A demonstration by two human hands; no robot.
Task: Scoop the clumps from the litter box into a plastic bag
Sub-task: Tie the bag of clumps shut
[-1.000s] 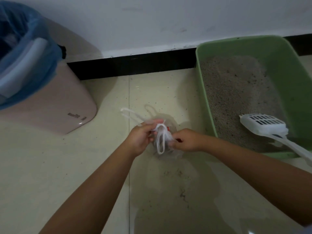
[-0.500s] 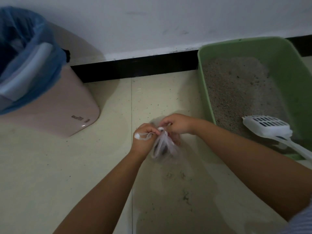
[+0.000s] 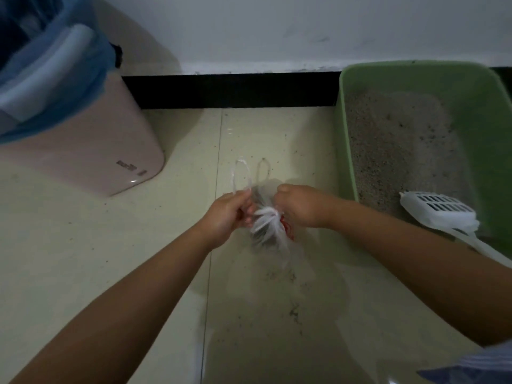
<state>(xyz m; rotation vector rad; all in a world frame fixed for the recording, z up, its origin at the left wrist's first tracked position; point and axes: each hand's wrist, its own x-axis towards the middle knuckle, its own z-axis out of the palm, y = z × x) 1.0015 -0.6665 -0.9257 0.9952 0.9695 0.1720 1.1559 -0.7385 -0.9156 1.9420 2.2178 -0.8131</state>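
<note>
The plastic bag (image 3: 267, 228) hangs between both hands over the tiled floor (image 3: 83, 259), just left of the litter box (image 3: 482, 112). The left hand (image 3: 225, 214) has its fingers curled round one thin bag handle, whose loop sticks up past the knuckles toward the wall. The right hand (image 3: 300, 206) is closed into a fist against the gathered neck of the bag, pinching the plastic there; what exactly its fingertips hold is hidden by the back of the hand. Between the two fists the plastic is bunched into a white twist, and below it the clear bag sags with dark contents inside and a bit of red showing at its right edge.

The green litter box sits against the black baseboard, grey litter covering its bottom. A white slotted scoop (image 3: 440, 214) lies in the box's near corner, its handle running out over the rim. At far left stands a pink bin (image 3: 91, 151) lined with a blue bag.
</note>
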